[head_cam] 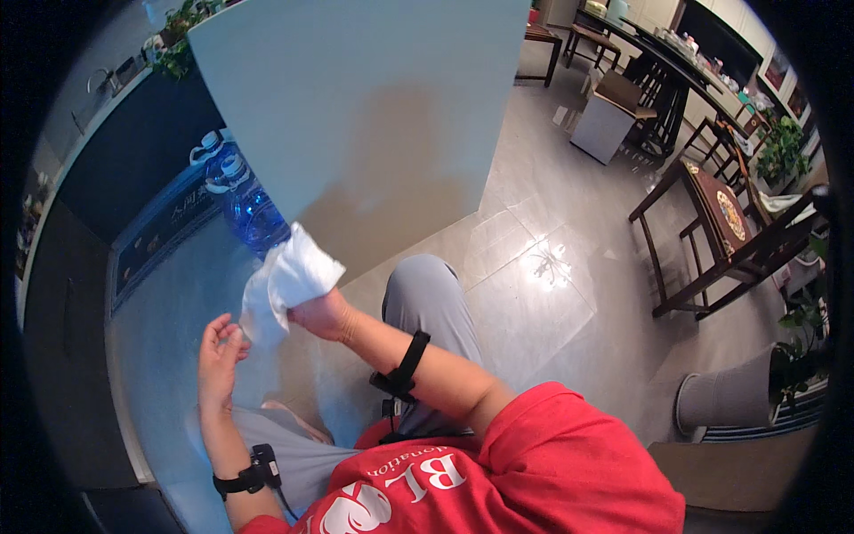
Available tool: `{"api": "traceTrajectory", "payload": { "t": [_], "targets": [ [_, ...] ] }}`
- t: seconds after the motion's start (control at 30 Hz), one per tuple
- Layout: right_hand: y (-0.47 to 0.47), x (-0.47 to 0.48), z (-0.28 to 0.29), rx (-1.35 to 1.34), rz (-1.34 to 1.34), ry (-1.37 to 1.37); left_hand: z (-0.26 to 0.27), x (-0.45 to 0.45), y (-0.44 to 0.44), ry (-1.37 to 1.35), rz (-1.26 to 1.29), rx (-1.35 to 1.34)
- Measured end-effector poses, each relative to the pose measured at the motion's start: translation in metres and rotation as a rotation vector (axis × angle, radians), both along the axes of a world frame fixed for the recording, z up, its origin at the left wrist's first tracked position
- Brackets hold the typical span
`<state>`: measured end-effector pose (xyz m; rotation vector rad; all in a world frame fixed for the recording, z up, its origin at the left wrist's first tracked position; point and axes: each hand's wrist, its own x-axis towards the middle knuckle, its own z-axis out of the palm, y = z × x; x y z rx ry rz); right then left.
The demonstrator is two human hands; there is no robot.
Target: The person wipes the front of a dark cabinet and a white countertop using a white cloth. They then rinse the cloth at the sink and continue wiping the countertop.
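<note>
My right hand [325, 314] grips a white cloth [293, 274], bunched over the fingers and hiding most of them. A loose fold of it hangs down on the left side. My left hand [220, 354] is raised beside that fold, fingers loosely curled and apart, holding nothing visible; whether the fingertips touch the cloth I cannot tell. Just beyond the cloth stands a large pale flat panel [373, 100] with a shadow on it. Two large blue-tinted water bottles [252, 207] stand to the panel's left, partly hidden behind the cloth and panel.
At left runs a dark counter front [143, 133] above a blue-lit floor mat [167, 327]. Right, on the tiled floor, are a wooden chair [724, 207], an open-topped box [604, 123] and a grey plant pot [724, 394]. My bent knee [427, 300] rises before me.
</note>
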<state>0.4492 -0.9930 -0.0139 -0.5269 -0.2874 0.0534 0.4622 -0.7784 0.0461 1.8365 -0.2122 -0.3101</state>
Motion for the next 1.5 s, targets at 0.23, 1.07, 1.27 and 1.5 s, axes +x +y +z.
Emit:
{"api": "traceTrajectory", "payload": {
  "t": [0.23, 1.07, 1.27, 1.5],
  "targets": [
    [-0.013, 0.07, 0.05, 0.055, 0.07, -0.128, 0.019, 0.041, 0.01, -0.057, 0.007, -0.058],
    [-0.033, 0.1, 0.031, 0.145, -0.01, -0.112, -0.072, 0.11, -0.021, 0.06, -0.025, 0.03],
    [-0.04, 0.088, 0.029, -0.019, -0.145, 0.074, -0.048, 0.101, -0.034, 0.023, -0.017, -0.04],
    [-0.042, 0.078, 0.032, 0.112, -0.29, 0.39, -0.023, 0.102, -0.013, -0.037, 0.145, -0.042]
  ]
}}
